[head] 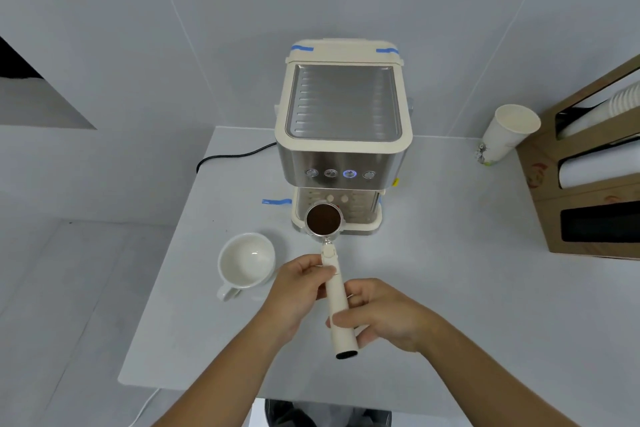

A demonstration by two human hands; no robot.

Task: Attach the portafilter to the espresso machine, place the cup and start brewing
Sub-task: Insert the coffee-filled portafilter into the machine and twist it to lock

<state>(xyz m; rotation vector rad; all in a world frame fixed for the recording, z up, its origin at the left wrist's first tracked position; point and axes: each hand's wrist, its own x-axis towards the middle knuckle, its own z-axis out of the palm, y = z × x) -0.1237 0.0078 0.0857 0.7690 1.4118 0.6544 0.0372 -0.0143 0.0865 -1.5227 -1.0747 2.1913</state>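
A cream and steel espresso machine [343,135] stands at the back of the white table [450,288], one of its front buttons glowing blue. The portafilter [325,218], its basket full of dark ground coffee, is held level in front of the machine's drip tray. My left hand [298,291] pinches the upper part of its cream handle. My right hand [381,315] wraps the lower part of the handle. A white ceramic cup [246,262] sits empty on the table, left of the portafilter, handle toward me.
A tall paper cup [505,133] stands at the back right beside a cardboard dispenser [588,184] holding cup stacks. A black power cord [228,158] runs off the table's left back edge. Blue tape [276,201] marks the table by the machine.
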